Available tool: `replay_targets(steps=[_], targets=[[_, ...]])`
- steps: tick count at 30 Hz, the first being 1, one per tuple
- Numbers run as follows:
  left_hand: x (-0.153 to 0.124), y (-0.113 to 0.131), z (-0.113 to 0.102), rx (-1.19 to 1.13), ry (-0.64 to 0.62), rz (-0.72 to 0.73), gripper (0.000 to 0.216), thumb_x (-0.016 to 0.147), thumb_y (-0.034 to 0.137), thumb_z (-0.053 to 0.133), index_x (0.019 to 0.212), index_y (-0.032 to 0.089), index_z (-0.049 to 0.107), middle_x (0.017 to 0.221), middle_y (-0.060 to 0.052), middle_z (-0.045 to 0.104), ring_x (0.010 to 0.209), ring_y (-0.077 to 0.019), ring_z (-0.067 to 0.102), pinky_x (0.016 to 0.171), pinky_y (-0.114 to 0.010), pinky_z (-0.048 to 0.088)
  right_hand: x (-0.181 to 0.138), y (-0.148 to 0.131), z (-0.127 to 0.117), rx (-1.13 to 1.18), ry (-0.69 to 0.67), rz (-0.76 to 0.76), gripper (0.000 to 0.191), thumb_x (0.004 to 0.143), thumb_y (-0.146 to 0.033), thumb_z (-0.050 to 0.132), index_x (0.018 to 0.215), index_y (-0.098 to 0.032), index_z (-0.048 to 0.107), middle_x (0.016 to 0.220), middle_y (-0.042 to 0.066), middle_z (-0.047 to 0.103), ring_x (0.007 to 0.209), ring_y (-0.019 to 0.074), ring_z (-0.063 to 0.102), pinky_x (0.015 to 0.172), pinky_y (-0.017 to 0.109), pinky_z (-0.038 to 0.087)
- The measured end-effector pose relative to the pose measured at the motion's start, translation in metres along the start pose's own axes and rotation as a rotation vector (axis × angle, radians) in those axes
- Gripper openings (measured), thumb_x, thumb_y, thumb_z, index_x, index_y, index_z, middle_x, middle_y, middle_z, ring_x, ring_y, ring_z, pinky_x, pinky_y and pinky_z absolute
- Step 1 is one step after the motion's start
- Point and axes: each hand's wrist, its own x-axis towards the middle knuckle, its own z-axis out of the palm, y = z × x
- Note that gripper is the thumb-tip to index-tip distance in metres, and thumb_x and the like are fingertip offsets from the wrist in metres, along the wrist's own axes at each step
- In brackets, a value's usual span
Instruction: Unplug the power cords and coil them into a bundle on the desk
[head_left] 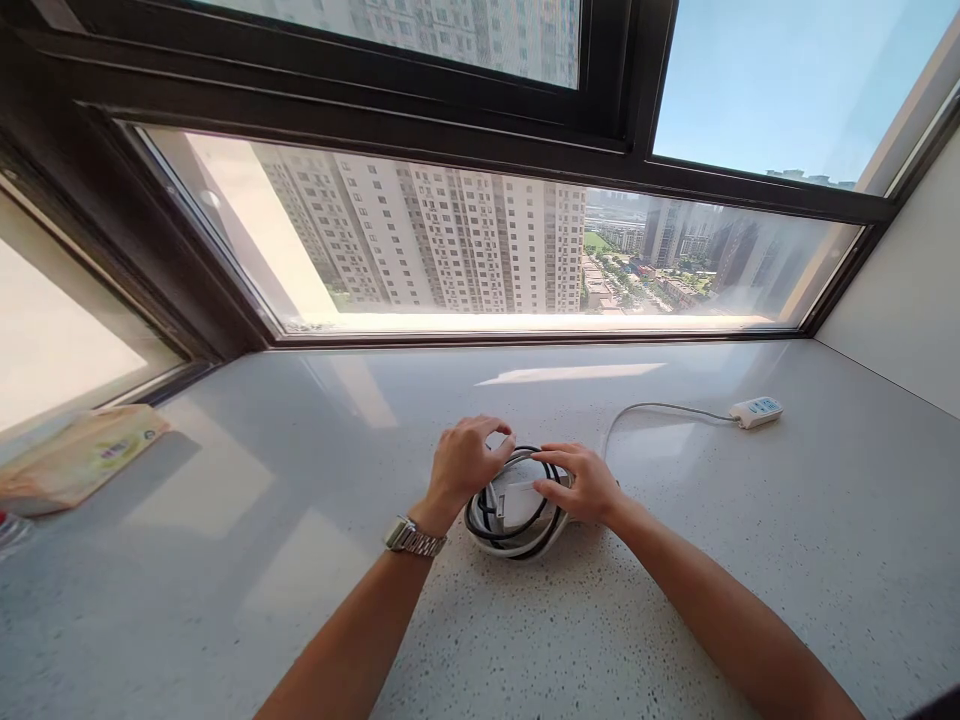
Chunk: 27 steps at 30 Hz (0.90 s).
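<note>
A coil of white and black cables [514, 520] with a small white adapter [516, 497] in its middle lies on the pale speckled counter [600, 620] below the window. My left hand [463, 462], with a metal watch on the wrist, grips the coil's far left side. My right hand [583, 484] presses its fingers on the coil's right side and on the adapter. A white cord [652, 408] runs from behind the coil to a small white power strip [756, 411] at the right.
A flat yellowish packet [82, 455] lies at the counter's left end by the side window. A large dark-framed window [480, 240] spans the back, showing tall buildings. A white wall [907, 290] closes the right side.
</note>
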Motion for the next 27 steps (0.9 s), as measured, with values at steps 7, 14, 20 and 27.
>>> replay_targets(steps=[7,14,20,27], targets=[[-0.005,0.017,-0.004,-0.023,-0.112,0.077,0.03,0.084,0.038,0.049,0.098,0.021,0.069,0.108,-0.008,0.07,0.106,-0.0271,0.06,0.092,-0.042,0.041,0.001,0.0,0.0,0.123,0.081,-0.006,0.036,0.082,-0.038,0.062,0.114,-0.024,0.068,0.127,0.009,0.063,0.12,0.0259,0.054,0.101,0.042,0.041],[-0.016,0.037,-0.002,-0.123,-0.135,0.229,0.038,0.091,0.043,0.044,0.111,0.02,0.065,0.115,-0.009,0.067,0.107,-0.0246,0.059,0.092,-0.041,0.043,0.015,0.02,-0.018,0.411,0.441,0.162,0.024,0.081,-0.037,0.049,0.087,-0.02,0.065,0.106,0.009,0.069,0.102,0.0223,0.061,0.085,0.035,0.048],[-0.048,0.072,0.01,-0.001,-0.204,0.507,0.045,0.088,0.049,0.053,0.124,0.023,0.059,0.125,-0.01,0.061,0.115,-0.0274,0.054,0.097,-0.044,0.042,0.005,0.078,-0.057,-0.021,0.623,0.411,0.033,0.076,-0.037,0.047,0.098,-0.019,0.065,0.111,0.011,0.066,0.111,0.0285,0.053,0.095,0.045,0.041],[-0.072,0.084,0.039,0.211,-0.248,0.667,0.038,0.084,0.038,0.061,0.12,0.025,0.057,0.138,-0.01,0.051,0.125,-0.0317,0.046,0.102,-0.05,0.035,-0.021,0.13,-0.09,-0.202,0.745,0.75,0.045,0.079,-0.036,0.041,0.115,-0.016,0.059,0.128,0.015,0.055,0.123,0.032,0.044,0.099,0.046,0.037]])
